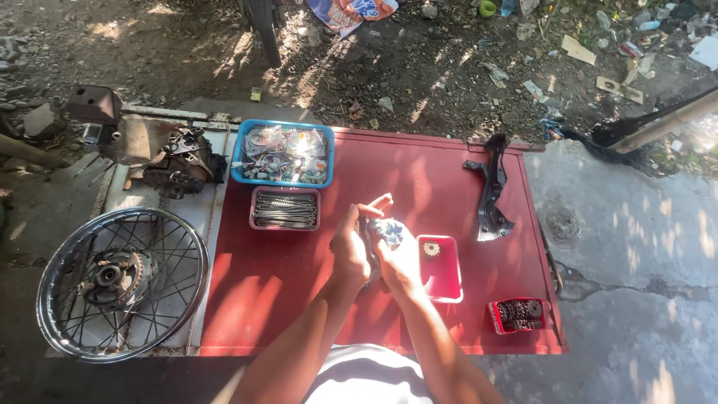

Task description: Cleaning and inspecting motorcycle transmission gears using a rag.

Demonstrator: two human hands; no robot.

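A small toothed metal part (389,232) sits above the red surface (299,284), between both hands. The right hand (402,263) cups it from below, fingers clenched on it; the left hand (351,243) steadies its side, fingertips spread. This looks like inspection or fitting, calling for a steady turn. Just right lies a red tray (441,278) with a sprocket (431,248); beyond, a blue basket (241,150).

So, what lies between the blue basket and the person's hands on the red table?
In the head view, a small reddish tray of dark metal rods sits between the blue basket and the hands: left, right.
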